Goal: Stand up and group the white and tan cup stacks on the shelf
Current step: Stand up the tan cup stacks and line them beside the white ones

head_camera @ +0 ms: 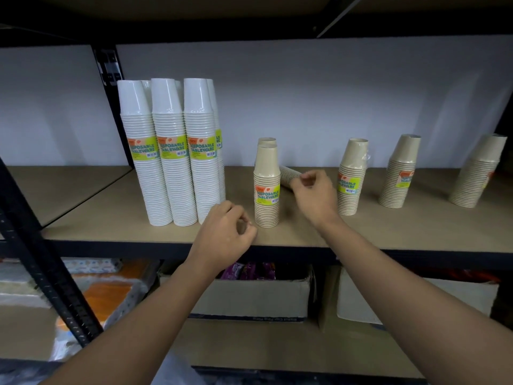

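Along our wooden shelf [111, 212] the white cup stacks [172, 168] stand grouped at ten o'clock, upright tan stacks [266, 187] at center and toward three. Our right hand [316, 193] half hides a toppled tan stack [288, 175], seemingly pinching it; our left hand [224, 232] curls loosely, holding nothing.

A black perforated metal upright [41, 262] is seen at the far left, well left of the fingers. Below the fingers, an open brown cardboard box [249, 295] holding purple packets [249, 270] is set on the lower level. A second pale cardboard box [416, 298] stands to its right. Orange and white wrapped packs [111, 290] are piled lower left.
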A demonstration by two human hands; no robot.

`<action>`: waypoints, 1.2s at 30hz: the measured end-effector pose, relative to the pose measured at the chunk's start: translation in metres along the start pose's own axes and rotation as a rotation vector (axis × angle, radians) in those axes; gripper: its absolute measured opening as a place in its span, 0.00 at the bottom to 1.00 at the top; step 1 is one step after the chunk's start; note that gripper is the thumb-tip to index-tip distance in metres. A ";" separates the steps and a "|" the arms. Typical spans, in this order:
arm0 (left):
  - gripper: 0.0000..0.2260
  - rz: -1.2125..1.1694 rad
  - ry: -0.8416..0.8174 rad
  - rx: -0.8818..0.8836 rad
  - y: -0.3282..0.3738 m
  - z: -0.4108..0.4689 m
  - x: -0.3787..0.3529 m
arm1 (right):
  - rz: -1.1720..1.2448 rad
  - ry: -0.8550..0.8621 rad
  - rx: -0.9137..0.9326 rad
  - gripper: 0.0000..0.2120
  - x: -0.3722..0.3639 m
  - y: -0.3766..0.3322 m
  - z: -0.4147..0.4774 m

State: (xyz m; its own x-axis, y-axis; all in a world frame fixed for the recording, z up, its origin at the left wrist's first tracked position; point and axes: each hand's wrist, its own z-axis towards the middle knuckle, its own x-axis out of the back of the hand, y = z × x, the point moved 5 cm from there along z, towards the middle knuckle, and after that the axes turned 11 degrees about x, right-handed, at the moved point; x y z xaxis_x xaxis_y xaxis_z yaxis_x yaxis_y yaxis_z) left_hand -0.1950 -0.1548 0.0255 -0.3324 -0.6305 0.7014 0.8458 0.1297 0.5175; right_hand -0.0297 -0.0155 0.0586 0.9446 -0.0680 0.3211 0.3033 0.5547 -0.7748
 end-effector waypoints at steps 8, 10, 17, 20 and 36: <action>0.06 0.028 0.011 -0.019 -0.003 0.010 -0.013 | -0.361 -0.257 0.185 0.20 -0.033 0.010 0.059; 0.07 0.024 0.017 -0.038 -0.005 0.011 -0.015 | -0.443 -0.308 0.153 0.23 -0.040 0.019 0.068; 0.08 0.030 0.021 -0.067 -0.007 0.015 -0.019 | -0.651 -0.349 0.153 0.19 -0.050 0.037 0.070; 0.08 0.031 0.018 -0.063 -0.007 0.014 -0.020 | -0.632 -0.301 0.160 0.17 -0.044 0.032 0.063; 0.06 0.011 -0.036 -0.014 -0.002 0.009 -0.016 | 0.239 -0.054 -0.105 0.23 0.005 0.012 -0.014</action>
State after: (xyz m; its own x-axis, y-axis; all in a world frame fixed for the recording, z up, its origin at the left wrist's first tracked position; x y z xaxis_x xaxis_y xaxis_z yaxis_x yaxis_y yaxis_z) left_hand -0.1955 -0.1378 0.0176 -0.3375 -0.6010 0.7245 0.8551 0.1261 0.5029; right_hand -0.0195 -0.0208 0.0429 0.9837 0.1007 0.1487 0.0865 0.4602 -0.8836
